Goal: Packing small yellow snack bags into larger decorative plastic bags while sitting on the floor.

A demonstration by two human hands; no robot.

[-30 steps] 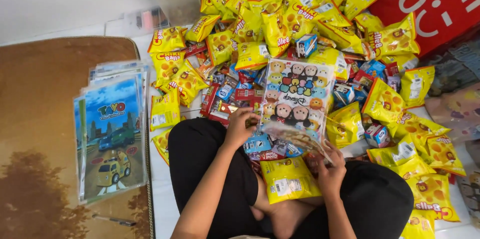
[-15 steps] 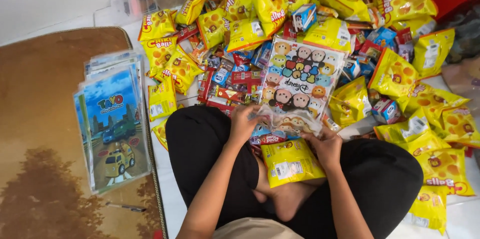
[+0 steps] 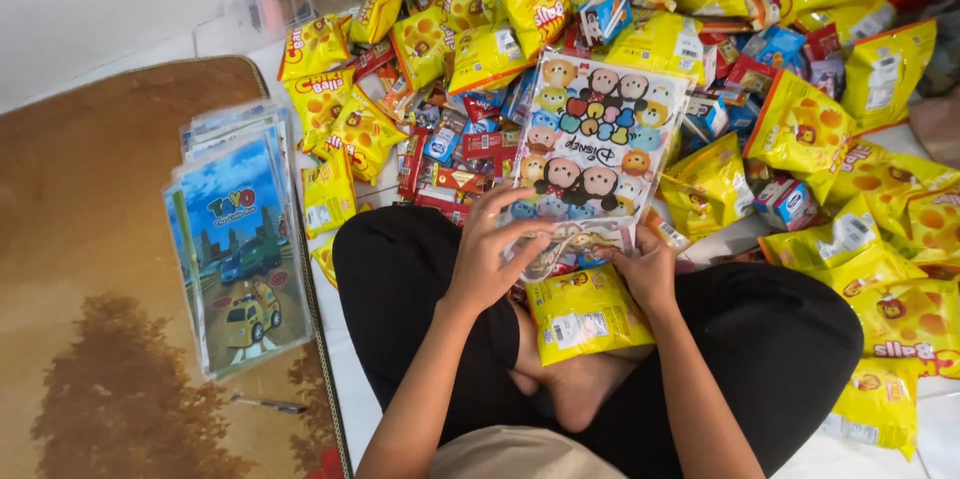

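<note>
left hand (image 3: 490,264): closed on glossy flat cartoon gift bag (image 3: 590,154) | right hand (image 3: 648,269): pinching bag's open mouth | crinkly yellow snack packet (image 3: 585,314) just below bag

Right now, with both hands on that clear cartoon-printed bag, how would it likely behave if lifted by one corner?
The cartoon-printed bag looks like thin plastic film, so it would probably flop and bend. It lies flat, so it seems light. Its glossy surface may slip between the left hand and right hand, which grip its lower edge.
</note>
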